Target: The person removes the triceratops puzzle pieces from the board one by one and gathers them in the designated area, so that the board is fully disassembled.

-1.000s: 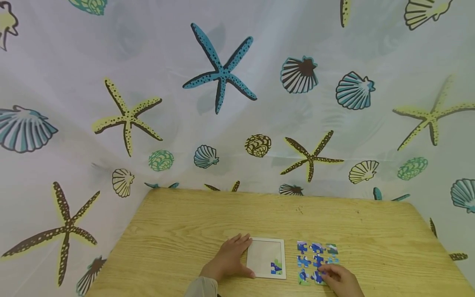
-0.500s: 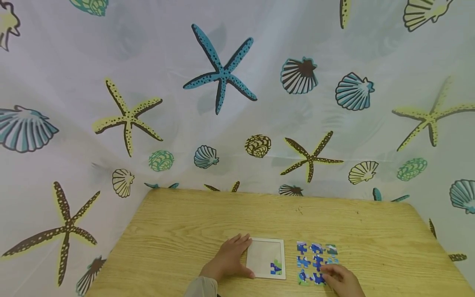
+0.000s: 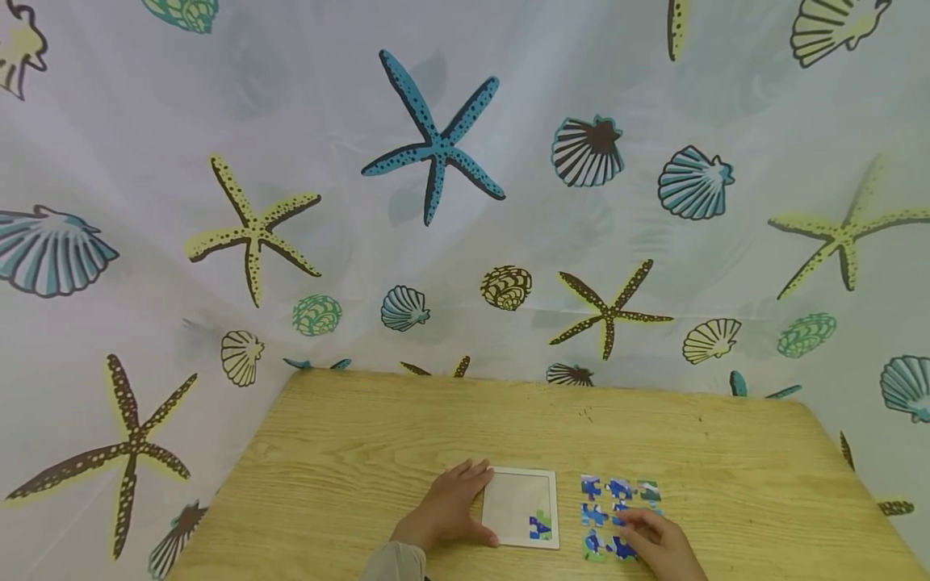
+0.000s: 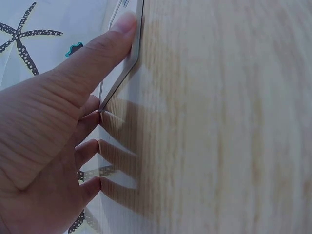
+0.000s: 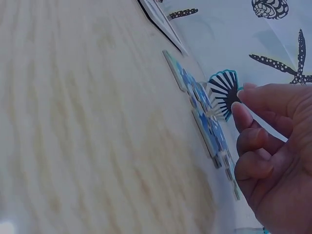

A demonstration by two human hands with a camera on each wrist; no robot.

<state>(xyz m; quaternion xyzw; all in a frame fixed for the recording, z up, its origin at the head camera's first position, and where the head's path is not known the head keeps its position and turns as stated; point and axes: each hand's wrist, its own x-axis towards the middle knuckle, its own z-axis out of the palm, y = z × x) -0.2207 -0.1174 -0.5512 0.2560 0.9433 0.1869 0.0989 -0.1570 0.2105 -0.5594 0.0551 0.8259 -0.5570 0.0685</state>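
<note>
In the head view my left hand point(image 3: 452, 504) lies at the left side of a white-bordered puzzle tray point(image 3: 517, 470), its fingers spread. The left wrist view shows its thumb point(image 4: 105, 44) resting on the tray's border and its other fingertips on the table. Blue and green puzzle pieces point(image 3: 539, 526) sit in the tray's near right corner. To the right, several mostly blue loose jigsaw pieces point(image 3: 593, 515) lie in rows. My right hand point(image 3: 659, 542) hovers over their near right part and hides some of them. In the right wrist view, its fingers are loosely bent with nothing visible between them.
The wood-grain table point(image 3: 378, 428) carries the tray and pieces. Behind it and at both sides hangs a white curtain point(image 3: 327, 145) printed with starfish and shells. A light sleeve point(image 3: 395, 562) covers my left wrist.
My right hand has shifted slightly left and away from me over the loose pieces. My left hand and the tray have stayed in place.
</note>
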